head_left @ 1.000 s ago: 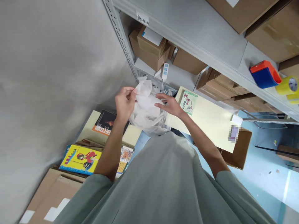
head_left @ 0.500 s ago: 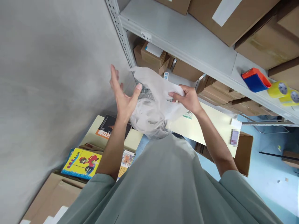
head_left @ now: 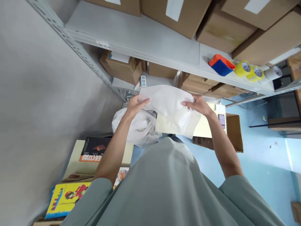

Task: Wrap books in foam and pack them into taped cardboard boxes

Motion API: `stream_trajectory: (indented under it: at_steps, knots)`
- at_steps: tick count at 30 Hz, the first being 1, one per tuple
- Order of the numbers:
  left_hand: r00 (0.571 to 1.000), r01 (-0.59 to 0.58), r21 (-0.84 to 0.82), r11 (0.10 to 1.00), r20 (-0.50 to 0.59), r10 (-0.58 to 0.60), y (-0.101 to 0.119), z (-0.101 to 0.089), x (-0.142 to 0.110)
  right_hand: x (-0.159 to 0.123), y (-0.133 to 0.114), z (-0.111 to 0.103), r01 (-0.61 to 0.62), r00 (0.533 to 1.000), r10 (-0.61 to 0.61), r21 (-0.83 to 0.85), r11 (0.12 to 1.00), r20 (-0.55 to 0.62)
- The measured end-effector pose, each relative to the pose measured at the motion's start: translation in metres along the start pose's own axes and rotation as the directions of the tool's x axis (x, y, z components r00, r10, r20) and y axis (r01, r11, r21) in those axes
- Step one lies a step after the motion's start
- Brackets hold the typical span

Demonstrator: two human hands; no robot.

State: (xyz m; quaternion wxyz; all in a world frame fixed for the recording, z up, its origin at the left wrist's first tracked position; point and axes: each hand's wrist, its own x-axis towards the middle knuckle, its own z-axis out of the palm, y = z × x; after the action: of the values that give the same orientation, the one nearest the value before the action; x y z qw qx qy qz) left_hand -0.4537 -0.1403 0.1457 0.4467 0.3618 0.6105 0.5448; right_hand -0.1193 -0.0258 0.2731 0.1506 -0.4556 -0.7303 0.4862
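A translucent white plastic bag [head_left: 166, 102] is stretched out flat between my two hands, its lower right corner hanging over the pale tabletop. My left hand [head_left: 136, 105] pinches its left end, thumb on top. At the right end my right hand [head_left: 197, 105] grips it between thumb and fingers. Below and behind my left forearm sits a bulging white plastic sack [head_left: 141, 127] of crumpled material. The pale yellow table [head_left: 162, 124] lies under the held bag, partly covered by it.
Ahead runs a grey metal shelf [head_left: 145, 37] with cardboard boxes [head_left: 174, 15]. On its edge stand a red-and-blue tape dispenser [head_left: 221, 65] and yellow tape rolls [head_left: 242, 69]. A phone [head_left: 221, 121] lies at the table's right. Books [head_left: 68, 197] are stacked lower left, beside the grey wall [head_left: 47, 110].
My left hand, open and apart from the bag before, has closed on its left end. The bag is now spread wide. The view has shifted to the right.
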Motion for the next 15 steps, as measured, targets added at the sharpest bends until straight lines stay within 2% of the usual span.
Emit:
stream_trajectory:
  at_steps: [4, 8, 12, 15]
  knots:
    - [0.999, 0.026, 0.016, 1.0, 0.042, -0.027, -0.002, 0.027, 0.008, -0.026, 0.05, -0.034, -0.084, 0.992, 0.09, 0.062, 0.995, -0.084]
    - [0.999, -0.028, 0.091, 0.995, 0.028, 0.025, -0.006, 0.056, 0.003, -0.043, 0.095, -0.052, -0.146, 0.975, 0.166, 0.14, 0.979, -0.146]
    - [1.0, -0.009, 0.175, 0.985, 0.008, 0.007, -0.015, 0.089, -0.003, -0.047, 0.134, -0.071, -0.214, 0.93, 0.223, 0.061, 0.975, -0.291]
    - [0.998, 0.058, 0.162, 0.985, 0.001, -0.059, -0.025, 0.116, -0.005, -0.05, 0.163, -0.092, -0.214, 0.912, 0.198, -0.003, 0.977, -0.358]
